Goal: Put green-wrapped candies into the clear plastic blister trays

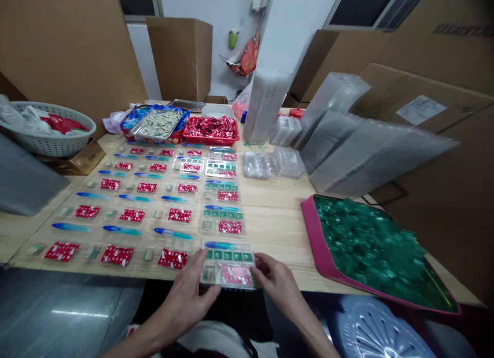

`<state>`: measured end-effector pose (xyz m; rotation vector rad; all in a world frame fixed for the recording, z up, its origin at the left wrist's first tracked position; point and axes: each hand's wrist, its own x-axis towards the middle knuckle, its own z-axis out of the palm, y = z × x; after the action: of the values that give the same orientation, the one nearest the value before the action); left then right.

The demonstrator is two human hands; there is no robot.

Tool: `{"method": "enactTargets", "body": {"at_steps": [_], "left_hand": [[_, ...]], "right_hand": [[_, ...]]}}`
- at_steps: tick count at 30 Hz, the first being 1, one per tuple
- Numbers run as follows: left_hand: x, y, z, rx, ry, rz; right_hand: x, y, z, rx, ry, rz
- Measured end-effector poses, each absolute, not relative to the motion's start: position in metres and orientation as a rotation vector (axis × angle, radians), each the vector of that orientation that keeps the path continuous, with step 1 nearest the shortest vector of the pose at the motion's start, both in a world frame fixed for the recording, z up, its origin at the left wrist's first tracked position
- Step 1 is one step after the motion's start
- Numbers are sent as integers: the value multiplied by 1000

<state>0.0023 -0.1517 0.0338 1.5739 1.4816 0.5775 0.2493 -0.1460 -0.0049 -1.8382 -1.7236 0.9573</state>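
A clear plastic tray (228,265) sits at the table's near edge. It holds a blue pen-like stick, a row of small green squares and a red packet. My left hand (191,296) grips its left side with thumb and fingers. My right hand (278,282) grips its right side the same way. Beyond it, a column of similar filled trays (223,220) runs away from me. To the left lie rows of trays (127,214) with red packets and blue sticks.
A pink tray of green wrapped pieces (370,247) lies at the right. Stacks of empty clear trays (347,137) lean behind it. Red baskets of candy (211,129) and a metal pan (156,124) stand at the back. A white basket (52,126) is at the left. Cardboard boxes surround the table.
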Motion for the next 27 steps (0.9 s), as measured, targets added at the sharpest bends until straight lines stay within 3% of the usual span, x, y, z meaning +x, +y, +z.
{"method": "enactTargets", "body": {"at_steps": [9, 14, 21, 27], "left_hand": [[32, -166, 8, 1180, 1195, 701], [27, -166, 21, 1203, 1145, 737], [17, -87, 59, 1242, 1259, 866], [18, -41, 46, 1210, 1352, 755]], "right_hand": [[274, -168, -14, -1875, -1503, 1032], [274, -167, 2, -1805, -1327, 1062], [245, -84, 17, -1696, -1488, 846], [238, -37, -4, -1789, -1661, 684]]}}
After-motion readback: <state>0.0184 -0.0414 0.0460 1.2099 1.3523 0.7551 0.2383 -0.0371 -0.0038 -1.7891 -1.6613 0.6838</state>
